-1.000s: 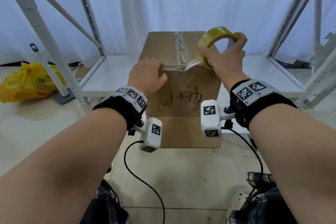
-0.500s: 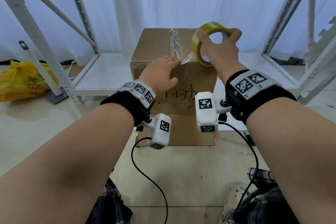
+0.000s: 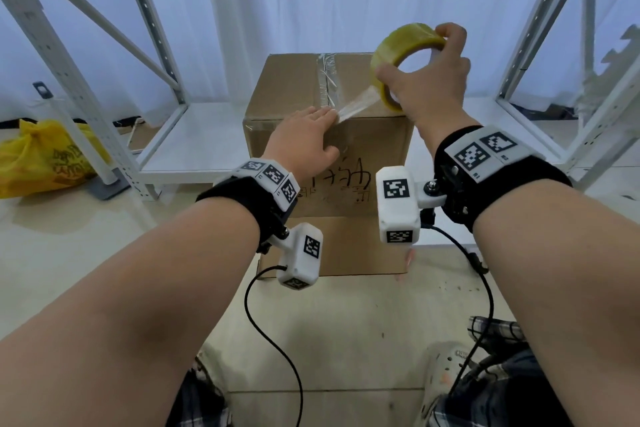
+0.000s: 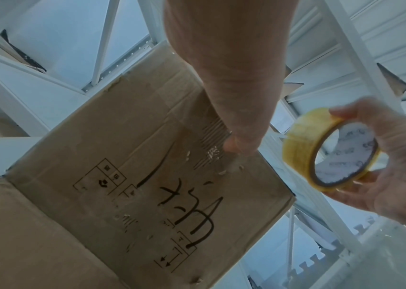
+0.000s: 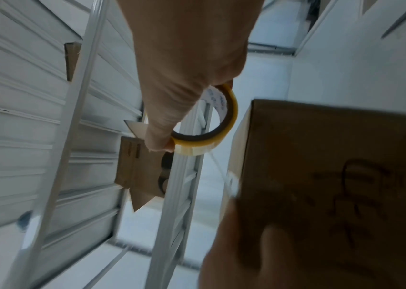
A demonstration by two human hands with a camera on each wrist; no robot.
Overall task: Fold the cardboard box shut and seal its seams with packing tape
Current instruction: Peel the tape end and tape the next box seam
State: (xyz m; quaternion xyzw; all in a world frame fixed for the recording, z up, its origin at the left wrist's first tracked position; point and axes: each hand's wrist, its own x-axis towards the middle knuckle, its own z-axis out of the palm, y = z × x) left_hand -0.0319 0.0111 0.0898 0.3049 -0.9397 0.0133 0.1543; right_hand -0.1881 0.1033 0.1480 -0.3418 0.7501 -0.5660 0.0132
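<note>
Left hand [image 3: 304, 139] lay flat, fingers extended, pinning tape at the box [image 3: 367, 149] edge; right hand [image 3: 429, 87] gripped the roll [image 3: 401, 55] above it, likely to tear.

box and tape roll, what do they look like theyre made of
Box: brown corrugated cardboard, matte; fluting shows through its scuffed face in the left wrist view. Tape roll: glossy yellowish plastic film, probably on a white printed paper core; the pulled strip looks clear.

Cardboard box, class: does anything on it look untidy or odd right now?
Yes. The clear tape strip along the cardboard box top seam is wrinkled and bunched, not flat, and old torn patches scar its front face.
</note>
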